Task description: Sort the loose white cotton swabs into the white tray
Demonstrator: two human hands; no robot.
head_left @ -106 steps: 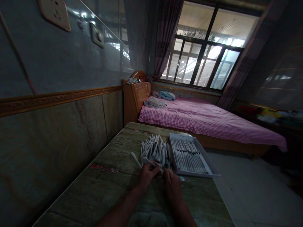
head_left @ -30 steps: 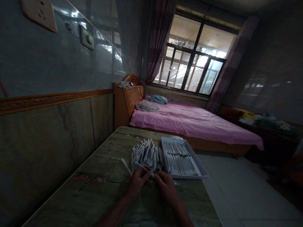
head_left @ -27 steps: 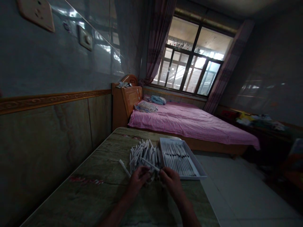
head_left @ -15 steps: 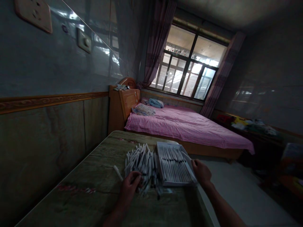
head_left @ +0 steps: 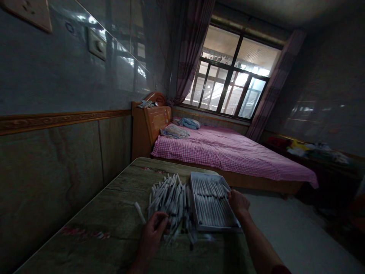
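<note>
A heap of slim white pens (head_left: pixel 168 196) with dark ends lies on the table. My left hand (head_left: pixel 154 228) is at the heap's near left side, thumb and fingers curled together; what is between them, if anything, is hidden. One white pen (head_left: pixel 139 212) lies apart, just beyond that hand. Right of the heap sits a shallow white box (head_left: pixel 218 229), filled with pens in two rows. At the box's right edge, my right hand (head_left: pixel 238 201) is closed on a pen (head_left: pixel 226 188), whose tip points over the upper row.
The wood-patterned table (head_left: pixel 114 205) runs along a tiled wall (head_left: pixel 68 160) on the left. Beyond its far edge stands a bed (head_left: pixel 216 148) with a pink checked sheet. Pale floor (head_left: pixel 273 217) shows to the right, and a window (head_left: pixel 228 80) is behind the bed.
My right hand has moved slightly left and inward over the box's edge, with the pen. My left hand stays by the heap. The whole view has shifted a little.
</note>
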